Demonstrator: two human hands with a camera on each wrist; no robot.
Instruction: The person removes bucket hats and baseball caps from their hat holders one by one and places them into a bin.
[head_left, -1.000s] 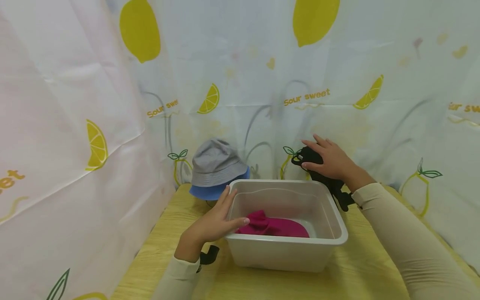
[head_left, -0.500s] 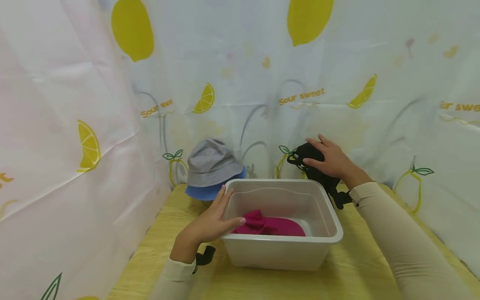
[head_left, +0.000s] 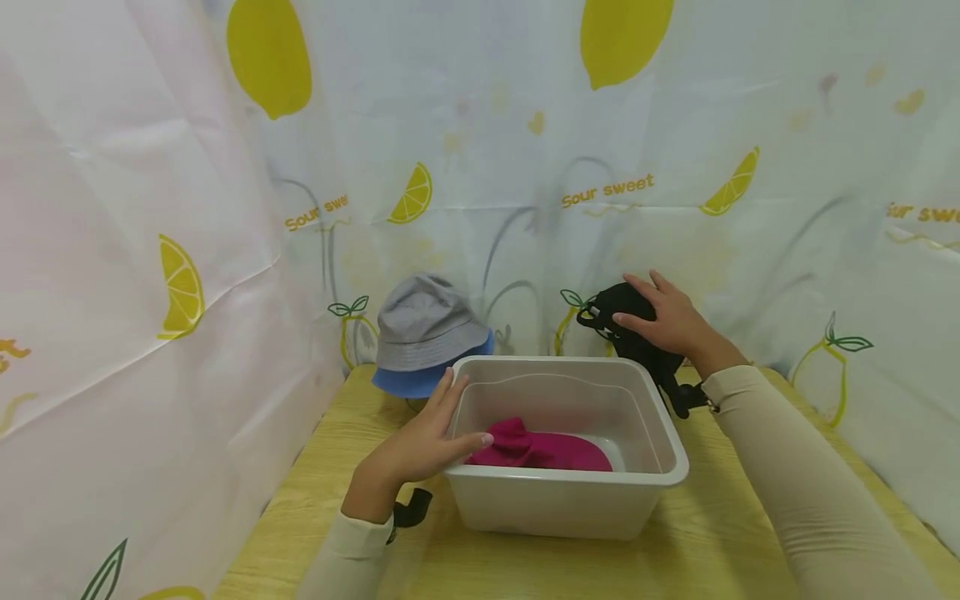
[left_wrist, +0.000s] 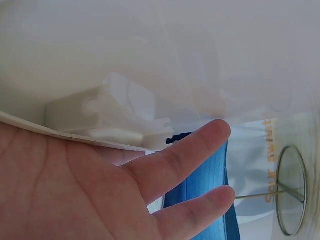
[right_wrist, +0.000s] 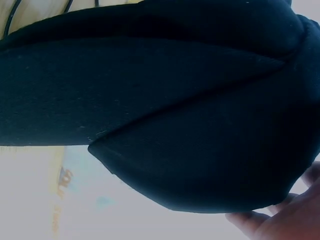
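Note:
My left hand rests at the left corner of a white plastic tub, its thumb reaching over the rim and its fingers straight along the outside. Inside the tub lies a magenta cap, its rounded brim toward the right. Behind the tub's right side, my right hand lies over a black cap, with spread fingers at its top and the thumb on its front. In the right wrist view this black cap fills most of the picture, and the fingertips touch its edge.
A grey bucket hat sits over a blue hat behind the tub's left corner. A round wire base shows in the left wrist view. A lemon-print curtain encloses the wooden table at the back and sides.
My right hand has shifted slightly to the right over the black cap. My left hand and the tub keep their places; the whole view has shifted a little.

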